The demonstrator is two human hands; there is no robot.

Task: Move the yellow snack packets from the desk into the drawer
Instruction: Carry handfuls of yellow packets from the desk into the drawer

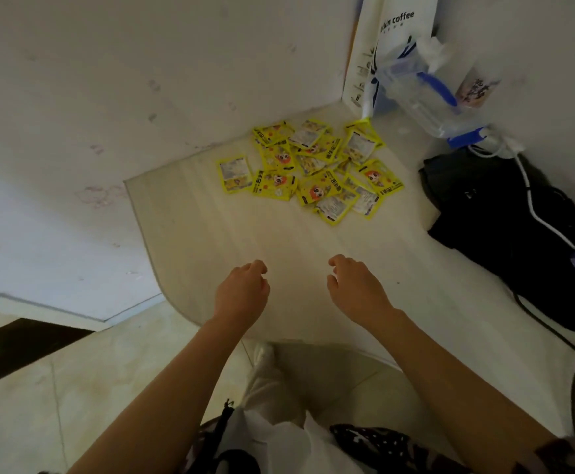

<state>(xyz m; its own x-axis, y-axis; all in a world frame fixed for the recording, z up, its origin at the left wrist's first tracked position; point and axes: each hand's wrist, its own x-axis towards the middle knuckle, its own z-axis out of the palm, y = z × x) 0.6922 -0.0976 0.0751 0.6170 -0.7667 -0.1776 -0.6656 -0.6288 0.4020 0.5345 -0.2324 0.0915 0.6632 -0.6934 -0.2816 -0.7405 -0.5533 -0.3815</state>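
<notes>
Since nothing's been grabbed yet, this looks like the very start, going by how everything lies. The surface (231, 241) is a pale desk tucked into a white corner, rounded at the near edge, and most of the near part is bare. On the right there's a black bag (504, 234) with a white cable over it, pushed up against the wall, probably just parked out of the way. Behind that, in the corner, a coffee bag (402, 32) stands upright next to a clear jug (416, 94) with blue trim.

The packets (310, 169) are a loose yellow heap toward the back of the surface, overlapping each other, some face up, some face down, one lying a bit apart on the left. No drawer in view, so can't say where it is.

Both hands hover over the near part of the surface, well short of the pile. Left hand (241, 292) and right hand (354, 289) have loosely curled fingers holding nothing, palms down. My guess is they're about to reach forward and scoop.
</notes>
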